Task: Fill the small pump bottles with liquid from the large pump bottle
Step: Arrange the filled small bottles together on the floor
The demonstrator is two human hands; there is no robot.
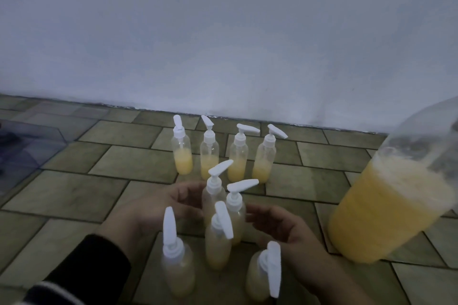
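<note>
Several small clear pump bottles with white pump heads stand on the tiled floor. A far row [224, 153] of them is roughly a third full of yellow liquid. A nearer cluster [218, 238] holds paler yellow liquid. My left hand [158, 208] and my right hand [280, 228] flank the cluster's two middle bottles, fingers relaxed and slightly curved, gripping nothing as far as I can see. The large clear bottle [386, 208], over half full of yellow liquid, stands at the right; its top is cut off by the frame.
A pale wall [223, 32] meets the tiled floor [74, 193] just behind the far row. A dark, bluish translucent object [22, 146] lies at the left edge. My left forearm wears a dark sleeve [81, 272].
</note>
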